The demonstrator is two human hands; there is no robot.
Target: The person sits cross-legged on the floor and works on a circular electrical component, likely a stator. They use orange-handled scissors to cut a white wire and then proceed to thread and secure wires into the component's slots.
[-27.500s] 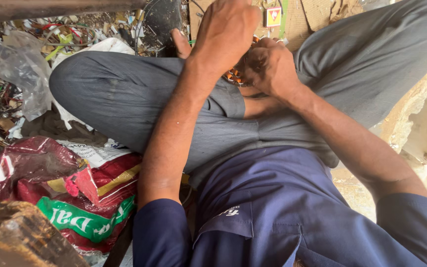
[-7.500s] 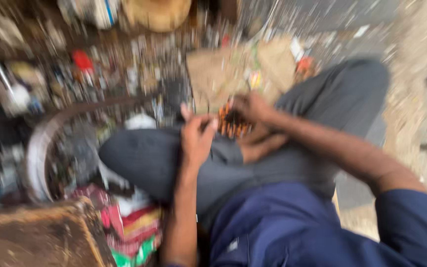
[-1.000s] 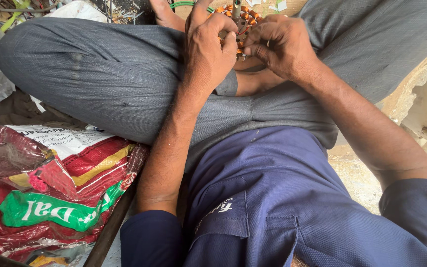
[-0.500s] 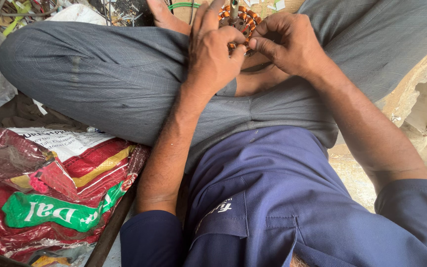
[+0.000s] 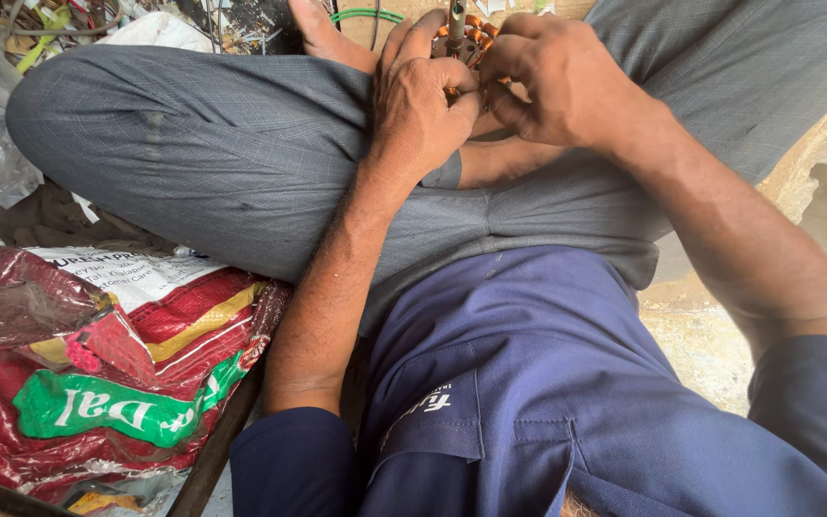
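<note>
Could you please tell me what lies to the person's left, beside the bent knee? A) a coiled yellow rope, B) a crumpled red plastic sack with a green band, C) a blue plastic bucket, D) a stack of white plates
B: a crumpled red sack with a green band lies below the grey-trousered knee, on the person's left.

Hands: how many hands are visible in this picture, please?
2. The left hand and the right hand meet at the top centre, both gripping the orange-wound part above the crossed legs. No other person's hand shows.
</note>
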